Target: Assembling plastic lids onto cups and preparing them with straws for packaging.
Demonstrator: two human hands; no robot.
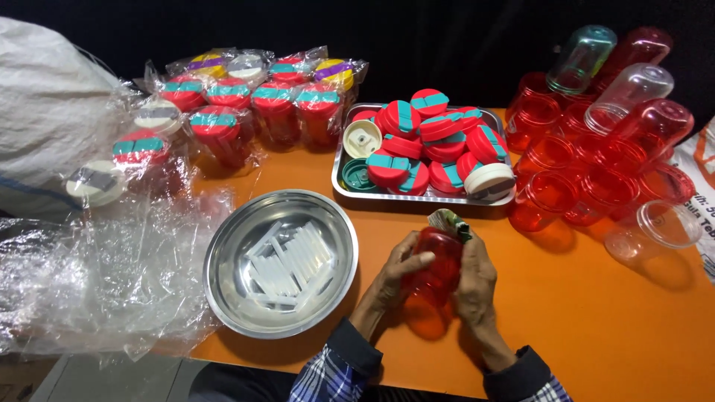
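Centrally, an orange tabletop (596, 313) is shown. A round steel bowl (223, 298) lies left of the hands. A red plastic jar (436, 279) is gripped between the left hand (398, 275) and right hand (477, 283), fingers curled around it, with a folded paper insert (449, 222) at its mouth.

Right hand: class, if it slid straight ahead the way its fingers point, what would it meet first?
Probably the metal tray of red lids, straight beyond the right hand and the red cup it holds; depth is uncertain.
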